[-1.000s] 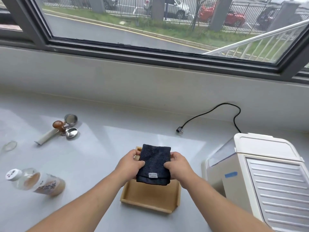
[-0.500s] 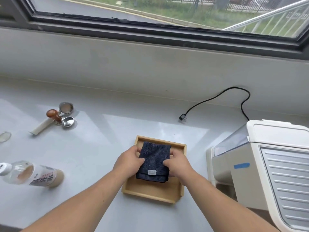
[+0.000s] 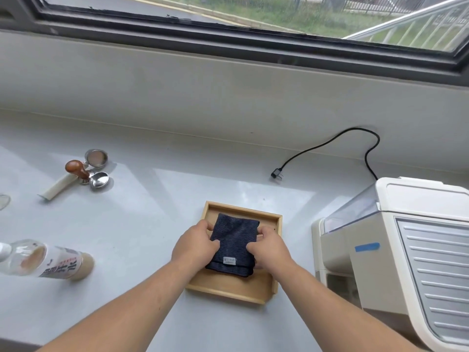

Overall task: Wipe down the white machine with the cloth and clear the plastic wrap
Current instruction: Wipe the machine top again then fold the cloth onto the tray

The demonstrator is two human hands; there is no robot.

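White counter (image 3: 142, 224), both hands gripping folded cloth (image 3: 234, 243) in wooden tray (image 3: 228, 290)

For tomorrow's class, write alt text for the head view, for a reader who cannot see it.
Both hands, left and right, hold a folded dark cloth over a wooden tray on a pale counter. A white machine stands to the right, its plug loose; a bottle lies to the left.

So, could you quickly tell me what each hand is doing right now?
Left hand: closed on the cloth.
Right hand: closed on the same cloth.
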